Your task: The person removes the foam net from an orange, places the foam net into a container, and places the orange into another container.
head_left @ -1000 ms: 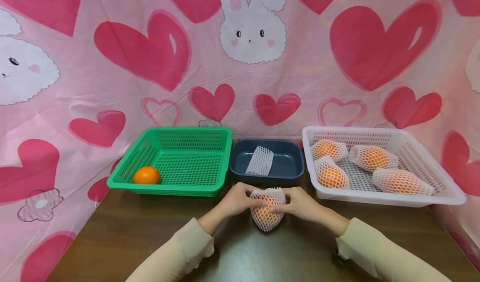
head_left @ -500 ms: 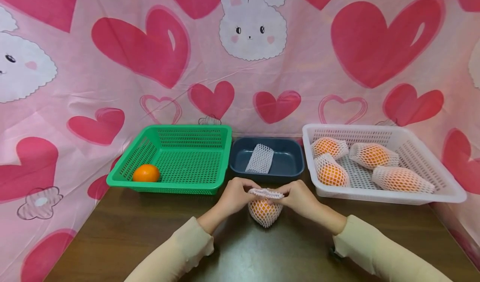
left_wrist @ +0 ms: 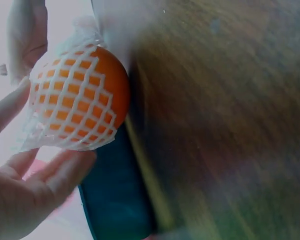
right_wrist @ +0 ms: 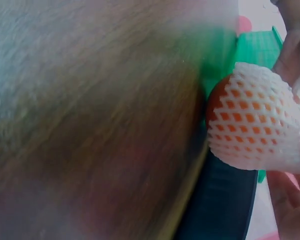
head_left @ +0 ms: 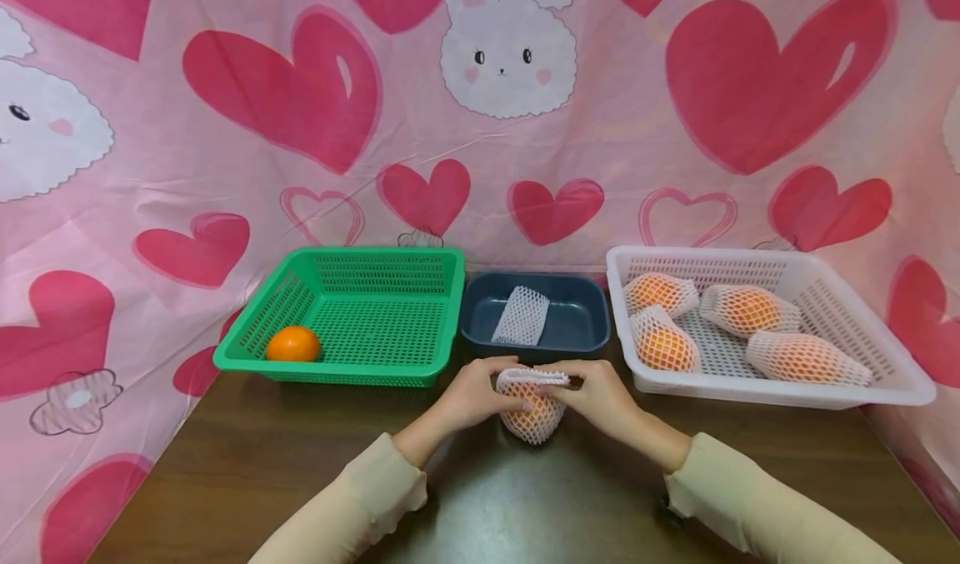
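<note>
In the head view, an orange [head_left: 534,422] in a white foam net sleeve [head_left: 517,376] stands low over the front middle of the table. My left hand [head_left: 474,395] grips it from the left, with the thumb on the near side. From the right, my right hand [head_left: 598,395] pinches the sleeve near its upper rim, thumb also in front. The left wrist view shows the bare lower end of the orange [left_wrist: 118,82] poking out of the netting [left_wrist: 72,102]. The same bare end shows at the netting's edge in the right wrist view.
Behind the hands lies a dark blue tray [head_left: 577,349] with a flat foam net [head_left: 521,316] in it. A green basket [head_left: 345,374] at left holds a bare orange [head_left: 293,344]. The white basket [head_left: 780,393] at right holds several netted oranges [head_left: 666,349].
Both hands stay on the netted orange. The sleeve's upper rim, standing up a second ago, now lies flatter and folded between the hands. The whole view has shifted slightly upward.
</note>
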The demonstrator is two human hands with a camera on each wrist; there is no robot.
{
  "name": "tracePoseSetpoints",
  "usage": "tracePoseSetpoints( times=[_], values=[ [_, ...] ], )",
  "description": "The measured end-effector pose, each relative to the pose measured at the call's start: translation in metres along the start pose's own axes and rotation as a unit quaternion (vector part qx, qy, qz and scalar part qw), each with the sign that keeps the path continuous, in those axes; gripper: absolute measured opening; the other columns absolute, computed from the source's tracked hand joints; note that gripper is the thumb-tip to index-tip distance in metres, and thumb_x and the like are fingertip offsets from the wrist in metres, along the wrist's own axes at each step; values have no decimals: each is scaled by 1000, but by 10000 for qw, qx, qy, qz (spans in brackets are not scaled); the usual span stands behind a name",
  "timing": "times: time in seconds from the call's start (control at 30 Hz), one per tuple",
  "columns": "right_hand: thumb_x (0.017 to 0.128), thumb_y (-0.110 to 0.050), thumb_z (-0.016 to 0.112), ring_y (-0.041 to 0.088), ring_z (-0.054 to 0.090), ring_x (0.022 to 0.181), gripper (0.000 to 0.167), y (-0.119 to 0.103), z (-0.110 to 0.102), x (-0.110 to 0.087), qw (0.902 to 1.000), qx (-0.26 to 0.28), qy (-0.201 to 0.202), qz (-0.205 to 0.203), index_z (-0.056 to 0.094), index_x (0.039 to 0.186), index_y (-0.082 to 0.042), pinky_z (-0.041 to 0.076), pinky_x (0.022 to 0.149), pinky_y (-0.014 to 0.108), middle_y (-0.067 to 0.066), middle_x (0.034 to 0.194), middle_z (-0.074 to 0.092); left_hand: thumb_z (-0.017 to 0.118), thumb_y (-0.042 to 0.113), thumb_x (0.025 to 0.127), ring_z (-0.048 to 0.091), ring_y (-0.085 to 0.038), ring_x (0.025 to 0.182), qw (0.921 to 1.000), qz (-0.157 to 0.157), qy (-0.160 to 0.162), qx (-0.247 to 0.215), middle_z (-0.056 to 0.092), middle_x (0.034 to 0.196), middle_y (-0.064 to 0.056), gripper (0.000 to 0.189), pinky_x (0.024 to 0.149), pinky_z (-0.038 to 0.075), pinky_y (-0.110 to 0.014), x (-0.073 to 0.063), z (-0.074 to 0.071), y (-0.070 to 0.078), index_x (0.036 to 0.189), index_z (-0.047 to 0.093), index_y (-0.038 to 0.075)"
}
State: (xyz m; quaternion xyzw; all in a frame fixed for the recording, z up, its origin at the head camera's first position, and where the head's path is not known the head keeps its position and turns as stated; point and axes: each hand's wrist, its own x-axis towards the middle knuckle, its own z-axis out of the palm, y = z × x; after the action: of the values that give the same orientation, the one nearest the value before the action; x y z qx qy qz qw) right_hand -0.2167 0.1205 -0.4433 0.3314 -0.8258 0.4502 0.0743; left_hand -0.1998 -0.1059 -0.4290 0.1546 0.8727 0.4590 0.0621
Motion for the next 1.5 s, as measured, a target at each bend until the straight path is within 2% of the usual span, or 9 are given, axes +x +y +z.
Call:
tracePoseSetpoints(
  times=[0.13,0.3,0.53,0.8,0.9,1.03,1.2,1.37,1.5],
  values=[
    [83,-21,87,6,65,86,39,2,-5,2,9976,98,-555,394,77,116,-3,55,71,24,7,105,77,87,20,82,68,-13,92,9995,36,156,-258,76,107,-6,40,76,56,-29,-1,-1,-1,116,77,3],
    [83,-27,87,3,59,73,32,7,-7,4,9936,26,-951,611,81,105,-4,50,63,24,-2,91,77,83,8,83,70,-14,92,9982,129,396,-423,77,103,-8,23,73,56,-26,-1,-2,0,104,80,1],
    [80,-22,89,3,63,72,21,2,-5,7,9958,47,-645,653,83,95,-8,54,64,24,-5,87,77,84,6,81,64,-10,81,9970,41,636,-428,77,95,-6,17,67,54,-26,-2,-3,-1,97,81,2],
    [78,0,87,8,70,82,17,-2,5,4,9989,-411,75,-234,82,93,-5,59,70,30,2,89,78,81,3,83,62,-10,76,9957,99,858,-337,76,93,-6,13,67,54,-26,-5,-5,0,96,80,1],
    [80,-3,87,9,69,86,17,-1,6,5,9996,-216,-21,-190,81,96,-5,59,74,31,1,91,77,81,4,84,62,-9,77,9951,201,911,-328,76,93,-6,13,67,54,-25,-5,-5,0,97,79,0],
    [83,-16,87,10,67,95,33,1,4,5,9981,233,-511,268,75,111,-4,57,83,31,1,103,75,83,9,83,64,-13,81,9943,339,968,-291,75,94,-7,16,70,54,-27,-7,-6,-2,96,79,0],
    [84,-16,86,13,67,97,52,7,4,4,9878,812,-1120,713,64,126,6,57,83,31,12,113,72,90,22,77,62,-21,104,9973,270,685,-23,69,112,-6,37,86,52,-36,-9,-5,-3,107,77,5],
    [84,-12,85,9,66,86,46,9,7,4,9841,973,-1228,835,65,120,9,56,74,26,12,103,73,91,27,76,63,-14,92,9999,-100,10,-84,71,105,-1,55,81,53,-34,-11,-5,-4,122,69,6],
    [84,-14,86,5,61,78,37,7,7,5,9838,929,-1249,891,71,111,7,53,69,24,5,93,74,90,24,79,63,-12,85,9998,-150,-4,-124,73,100,-1,50,76,54,-32,-12,-6,-6,120,70,3]
  ],
)
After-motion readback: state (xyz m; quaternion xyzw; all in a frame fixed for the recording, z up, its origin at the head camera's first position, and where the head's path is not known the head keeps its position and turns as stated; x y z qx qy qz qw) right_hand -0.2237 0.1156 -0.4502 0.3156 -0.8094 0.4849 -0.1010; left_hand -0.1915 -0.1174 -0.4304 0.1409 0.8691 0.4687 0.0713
